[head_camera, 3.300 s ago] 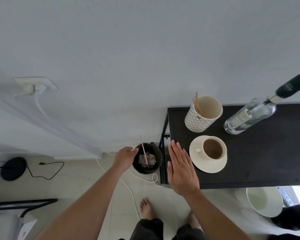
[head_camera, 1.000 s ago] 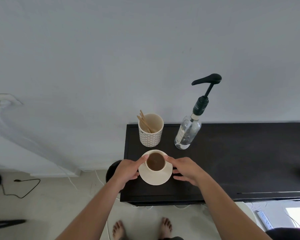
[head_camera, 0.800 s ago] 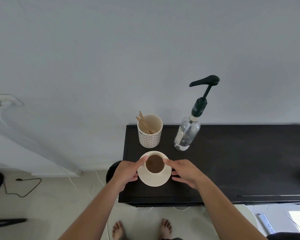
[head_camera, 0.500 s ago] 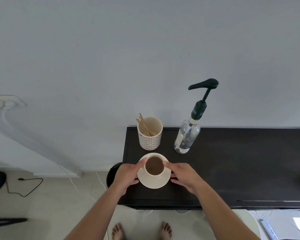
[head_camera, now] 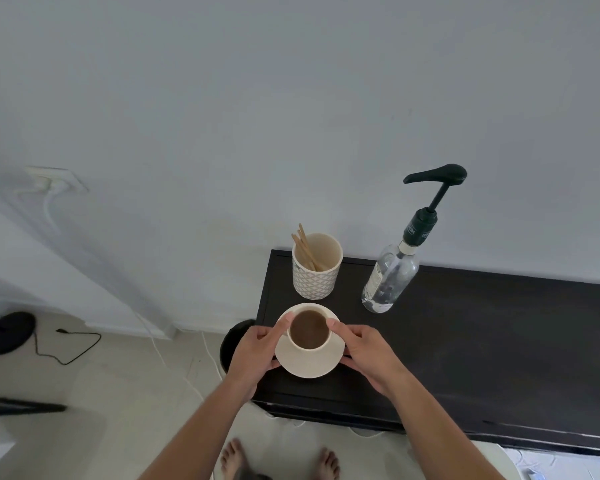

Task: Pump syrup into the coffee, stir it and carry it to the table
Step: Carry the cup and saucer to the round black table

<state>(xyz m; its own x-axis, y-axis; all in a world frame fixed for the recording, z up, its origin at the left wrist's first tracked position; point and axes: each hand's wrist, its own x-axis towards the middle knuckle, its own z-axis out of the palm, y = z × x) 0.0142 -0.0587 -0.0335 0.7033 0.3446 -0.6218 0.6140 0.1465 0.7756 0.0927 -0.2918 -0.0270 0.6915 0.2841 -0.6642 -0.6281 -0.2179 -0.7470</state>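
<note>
A cream cup of brown coffee [head_camera: 309, 330] sits on a cream saucer [head_camera: 310, 365] over the left end of the black sideboard [head_camera: 482, 348]. My left hand [head_camera: 257, 351] grips the saucer's left rim, thumb against the cup. On the other side my right hand [head_camera: 364, 355] holds the right rim the same way. I cannot tell whether the saucer touches the sideboard. Behind stand a patterned pot of wooden stirrers [head_camera: 315, 265] and a clear syrup bottle [head_camera: 392, 275] with a dark pump [head_camera: 437, 178].
A small black bin [head_camera: 234, 341] stands on the floor left of the sideboard, with white cables around it. A wall socket [head_camera: 54, 176] is at left; a black lamp base [head_camera: 9, 332] and cord lie on the floor. My bare feet [head_camera: 278, 459] are below.
3.3 s ago my left hand held a stirrer over the bin and my right rested on the sideboard edge. Both now grip the saucer, which has stayed there over the last second.
</note>
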